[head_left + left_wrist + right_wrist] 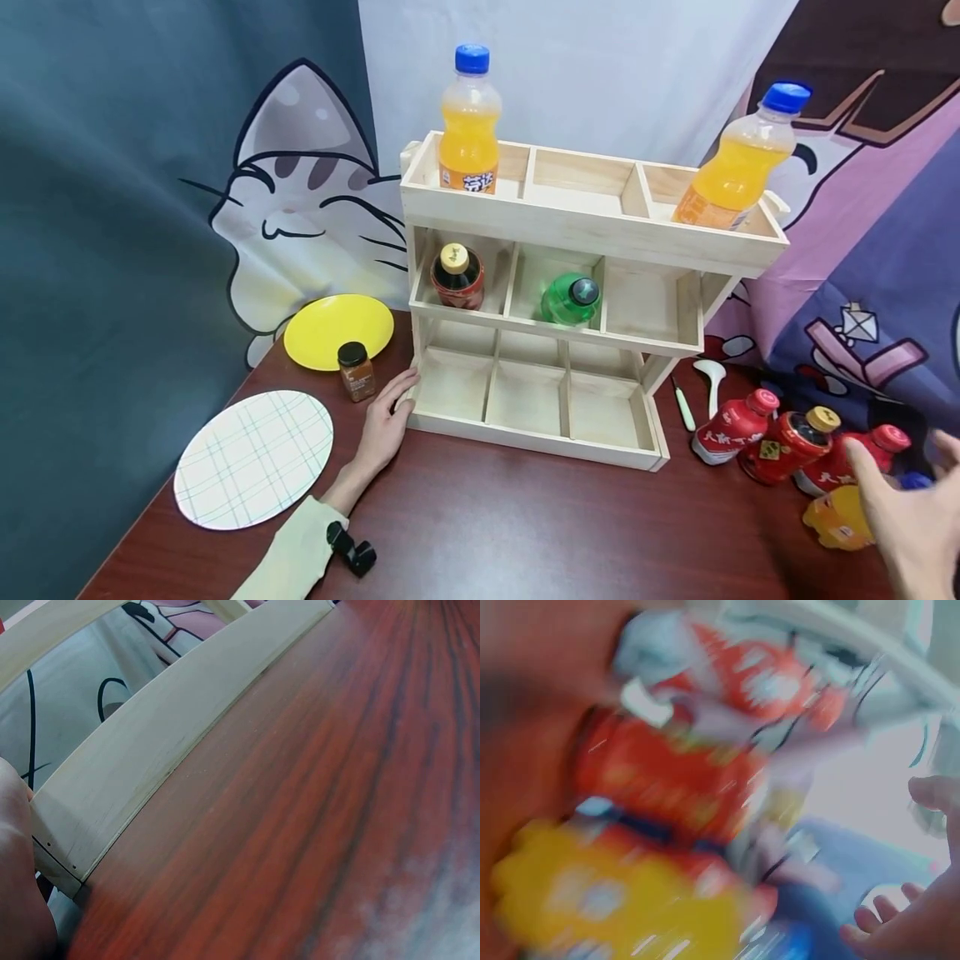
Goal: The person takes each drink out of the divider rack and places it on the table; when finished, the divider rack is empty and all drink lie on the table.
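At the lower left corner of a three-tier wooden shelf (540, 440), my left hand (382, 430) rests with extended fingers along the side. In the left wrist view, part of that hand (21, 874) lies against the end of the bottom board (142, 750). Over at the right edge, my right hand (913, 518) is spread, thumb and fingers apart, holding nothing. Closest to it is an orange soda bottle (838, 518) with a blue cap, partly covered by the hand. The right wrist view is blurred, with the hand (919, 919) beside the yellow-orange bottle (622, 892).
Orange soda bottles (470, 137) (738, 167) stand on the top tier, the right one leaning. A dark cola-coloured bottle (459, 283) and green bottle (570, 300) occupy the middle tier. Red bottles (735, 425), a ladle (712, 387), a knife (683, 406), plates (337, 321) (255, 458) and a jar (356, 372) surround it.
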`<state>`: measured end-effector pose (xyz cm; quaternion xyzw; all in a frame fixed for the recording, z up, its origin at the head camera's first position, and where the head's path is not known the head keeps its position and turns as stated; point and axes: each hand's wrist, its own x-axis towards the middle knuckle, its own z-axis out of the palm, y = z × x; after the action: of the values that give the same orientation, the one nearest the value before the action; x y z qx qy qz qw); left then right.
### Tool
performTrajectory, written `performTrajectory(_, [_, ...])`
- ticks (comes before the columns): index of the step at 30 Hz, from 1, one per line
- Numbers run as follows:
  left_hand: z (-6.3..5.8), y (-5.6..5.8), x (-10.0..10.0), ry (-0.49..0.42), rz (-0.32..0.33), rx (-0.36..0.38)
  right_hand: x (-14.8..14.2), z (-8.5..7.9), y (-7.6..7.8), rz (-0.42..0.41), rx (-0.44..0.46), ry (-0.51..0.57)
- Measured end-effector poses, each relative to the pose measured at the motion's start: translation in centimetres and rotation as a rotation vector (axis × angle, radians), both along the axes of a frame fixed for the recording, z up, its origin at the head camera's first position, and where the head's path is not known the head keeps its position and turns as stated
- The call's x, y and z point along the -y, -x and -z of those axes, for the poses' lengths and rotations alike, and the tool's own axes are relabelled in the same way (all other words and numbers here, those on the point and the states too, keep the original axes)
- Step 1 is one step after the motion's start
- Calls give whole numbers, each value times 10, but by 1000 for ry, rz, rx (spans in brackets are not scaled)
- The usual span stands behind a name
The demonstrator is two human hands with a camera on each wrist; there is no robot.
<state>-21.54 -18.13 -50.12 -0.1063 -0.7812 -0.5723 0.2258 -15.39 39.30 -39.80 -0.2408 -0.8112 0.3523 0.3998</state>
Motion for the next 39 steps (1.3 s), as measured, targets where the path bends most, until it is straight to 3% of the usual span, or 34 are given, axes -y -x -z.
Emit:
performTrajectory(4, [0,-1,1,7,1,6,46,-22,17,-253,-191,-158])
performTrajectory(8, [0,-1,2,3,1,24,92,-33,39,-530,-297,-205])
performTrajectory(12, [9,6,6,13,-14,26,142,-37,63,-744,-324,-247])
performTrajectory(16, [21,12,12,23,-22,21,188,-41,88,-881,-334,-295])
performTrajectory(20, [25,14,13,22,-41,20,220,-45,107,-953,-256,-310])
performTrajectory(25, [26,15,8,35,-26,40,244,-52,119,-975,-160,-272])
performTrajectory(32, [26,16,5,27,-32,53,261,-58,125,-943,-179,-286])
performTrajectory(39, [28,16,9,33,-34,41,271,-60,123,-1008,-199,-234])
